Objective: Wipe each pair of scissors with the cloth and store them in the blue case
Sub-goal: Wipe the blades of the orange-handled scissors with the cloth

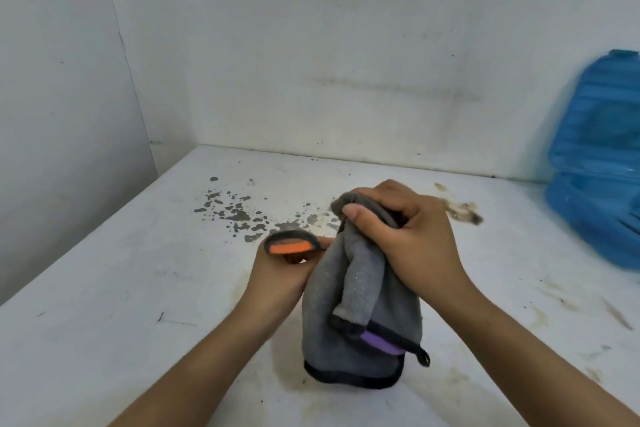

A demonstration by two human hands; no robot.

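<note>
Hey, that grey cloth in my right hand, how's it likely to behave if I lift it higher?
The grey cloth probably stays floppy: it hangs in loose folds below the right hand. It looks light, since a bunched grip holds it all. The fleecy surface likely won't slip against the fingers.

Your hands meet over the table's (104,340) middle: left hand (277,274) at 9 o'clock of the cloth (349,333), holding the scissors (291,246); right hand (408,236) at its 12 o'clock. The case (599,163) sits at 2 o'clock, against the wall (346,45) behind.
</note>
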